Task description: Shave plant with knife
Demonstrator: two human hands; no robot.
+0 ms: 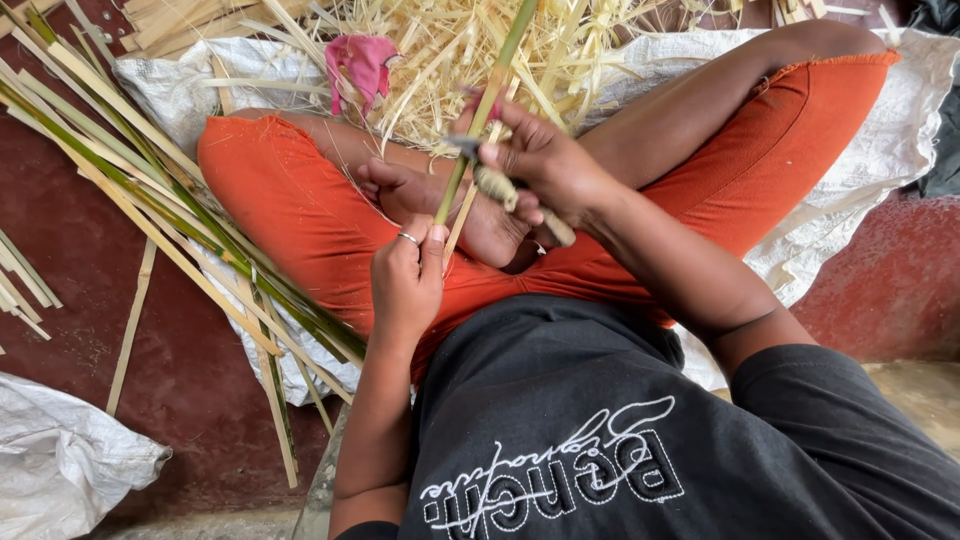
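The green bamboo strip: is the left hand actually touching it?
Touching. The head view shows the left hand pinching the green bamboo strip between thumb and fingers at its lower end.

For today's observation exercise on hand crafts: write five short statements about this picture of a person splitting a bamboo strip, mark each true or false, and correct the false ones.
1. The left hand grips the lower end of a green bamboo strip. True.
2. The right hand holds a pair of scissors. False: it holds a knife with a wrapped handle against the strip.
3. A ring sits on a finger of the left hand. True.
4. The person wears blue trousers. False: the trousers are orange.
5. A pile of pale shavings lies beyond the feet. True.
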